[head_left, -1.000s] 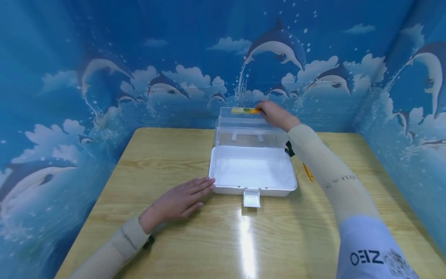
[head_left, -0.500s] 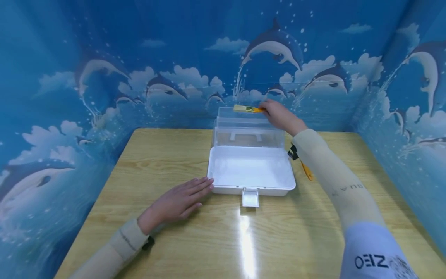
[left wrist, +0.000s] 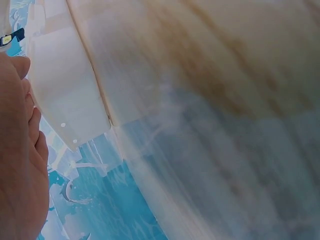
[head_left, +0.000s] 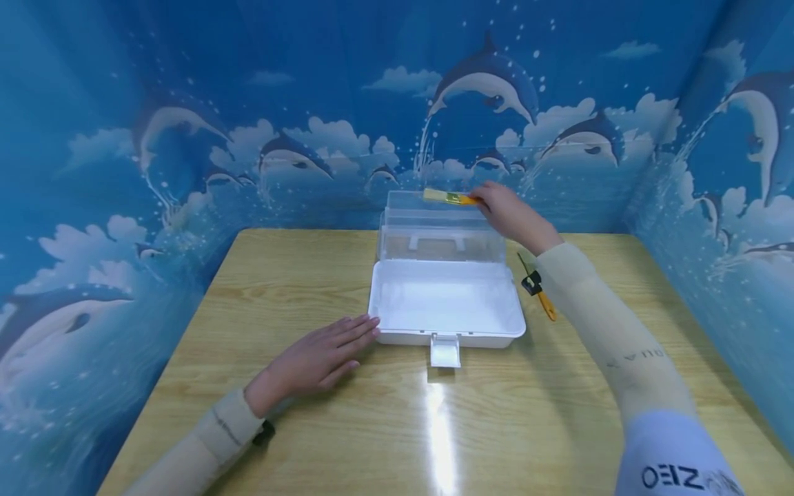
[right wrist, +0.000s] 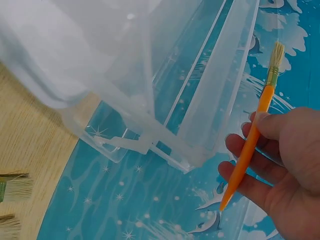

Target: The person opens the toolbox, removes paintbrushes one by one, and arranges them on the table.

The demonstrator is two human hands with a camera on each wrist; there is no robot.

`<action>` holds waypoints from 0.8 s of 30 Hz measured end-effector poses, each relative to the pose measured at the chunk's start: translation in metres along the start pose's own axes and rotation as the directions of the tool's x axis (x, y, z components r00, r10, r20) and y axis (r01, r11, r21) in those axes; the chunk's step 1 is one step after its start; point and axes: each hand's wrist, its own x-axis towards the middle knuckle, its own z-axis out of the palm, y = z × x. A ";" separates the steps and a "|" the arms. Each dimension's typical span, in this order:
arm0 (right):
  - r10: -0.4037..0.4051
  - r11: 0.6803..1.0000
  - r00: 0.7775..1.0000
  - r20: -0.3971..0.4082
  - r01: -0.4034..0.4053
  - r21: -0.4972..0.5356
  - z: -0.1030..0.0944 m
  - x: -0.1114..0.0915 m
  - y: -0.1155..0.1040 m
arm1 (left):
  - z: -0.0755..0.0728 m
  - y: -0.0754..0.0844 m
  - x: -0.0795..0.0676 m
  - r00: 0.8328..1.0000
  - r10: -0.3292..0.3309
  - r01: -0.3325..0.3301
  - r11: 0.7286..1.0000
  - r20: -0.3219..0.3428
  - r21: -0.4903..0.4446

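My right hand [head_left: 505,210] pinches an orange-handled paintbrush [right wrist: 250,137] between thumb and fingers. The brush has pale bristles and lies almost level above the raised transparent lid [head_left: 443,234] of a white plastic box [head_left: 448,293]; in the right wrist view its bristles point up. Fingers straight, my left hand [head_left: 313,355] lies with its fingertips at the box's front left corner. The box stands open, its inside bare and its white latch [head_left: 444,351] hanging down in front.
Right of the box, another orange-handled brush [head_left: 546,305] lies on the wooden table [head_left: 298,275], partly behind the right wrist's black camera [head_left: 531,282]. Brush bristles [right wrist: 17,190] show at the right wrist view's left edge. A dolphin-print curtain [head_left: 310,83] surrounds the table.
My right hand has shifted slightly to the right with the paintbrush, and its arm uncovers more of the brush on the table. My left hand keeps its place at the box corner.
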 end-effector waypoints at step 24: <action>0.026 0.999 0.996 -0.083 -0.025 0.020 0.007 -0.044 0.012 | -0.001 0.002 -0.001 1.000 -0.003 0.003 1.000 -0.011 -0.021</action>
